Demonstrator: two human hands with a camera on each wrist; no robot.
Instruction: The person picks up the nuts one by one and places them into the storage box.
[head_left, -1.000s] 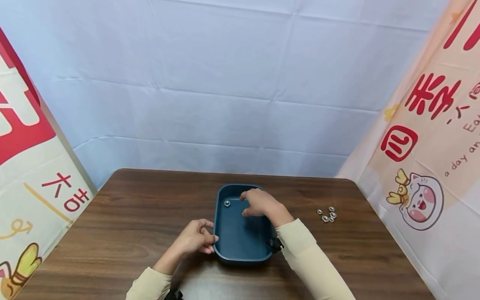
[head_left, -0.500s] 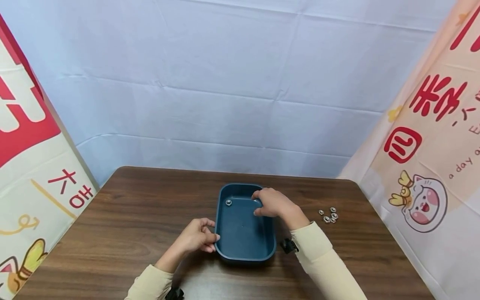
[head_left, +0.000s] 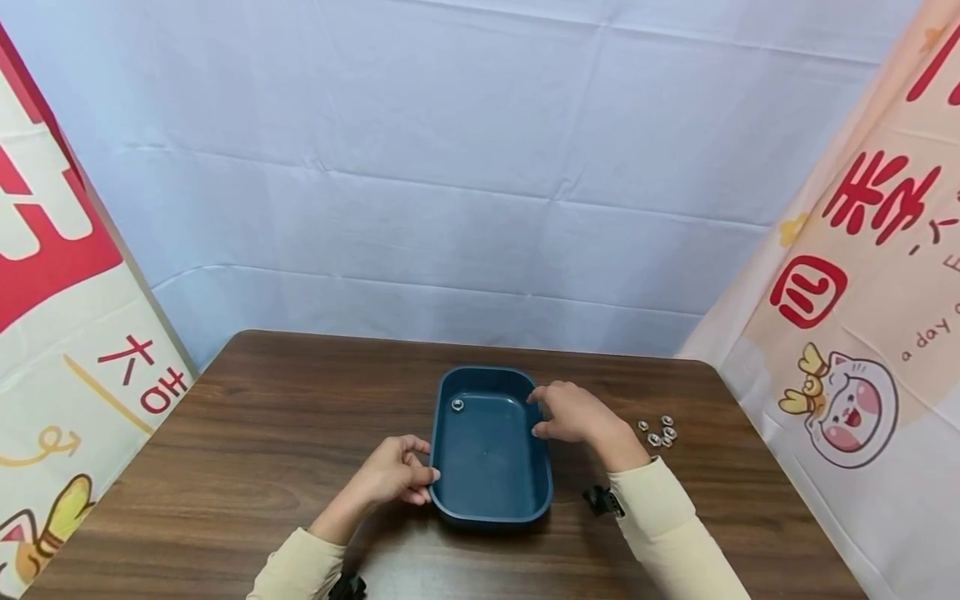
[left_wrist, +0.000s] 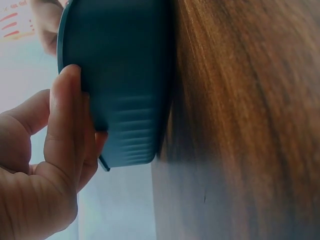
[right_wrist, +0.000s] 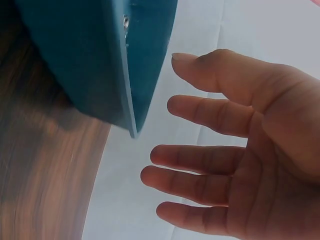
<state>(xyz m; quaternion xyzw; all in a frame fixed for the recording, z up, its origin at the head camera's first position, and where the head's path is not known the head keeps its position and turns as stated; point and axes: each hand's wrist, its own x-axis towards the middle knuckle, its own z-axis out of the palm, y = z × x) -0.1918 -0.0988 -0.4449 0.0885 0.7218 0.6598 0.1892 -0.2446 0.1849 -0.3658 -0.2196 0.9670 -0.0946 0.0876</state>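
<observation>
A dark blue rectangular tray (head_left: 487, 512) stands on the wooden table, with one metal hex nut (head_left: 457, 406) inside near its far left corner. At the tray's left side my left hand (head_left: 399, 472) pinches the rim, thumb over the edge and fingers against the ribbed outer wall (left_wrist: 132, 120). My right hand (head_left: 573, 414) hovers at the tray's right rim, its fingertips overlapping that rim in the head view. Spread and holding nothing, the fingers (right_wrist: 200, 160) of this hand show clearly in the right wrist view.
Several metal nuts (head_left: 655, 439) lie loosely grouped on the table (head_left: 315, 417), right of the tray. A pale cloth (head_left: 420, 167) hangs behind the table, and printed banners (head_left: 847, 317) flank both sides.
The right hand has moved rightward from above the tray's interior to its right rim. The left hand keeps its hold, and the nut in the tray stays in place.
</observation>
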